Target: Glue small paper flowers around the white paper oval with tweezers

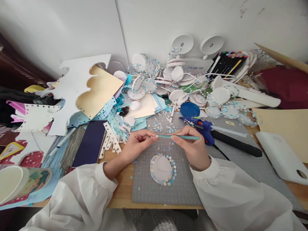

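My right hand grips teal tweezers, their tips pointing left. At those tips, my left hand pinches a tiny pale piece, perhaps a paper flower; it is too small to be sure. Below and between my hands, a round white disc lies on the grey cutting mat. Small blue, cream and white paper flowers ring its edge, and a curved line marks its face. More loose paper flowers are scattered on the mat beyond my fingers.
A blue glue gun with its cord lies right of my right hand, near a black-handled tool and a white power bank. Decorated discs and paper scraps crowd the back. A dark phone and paper cup are left.
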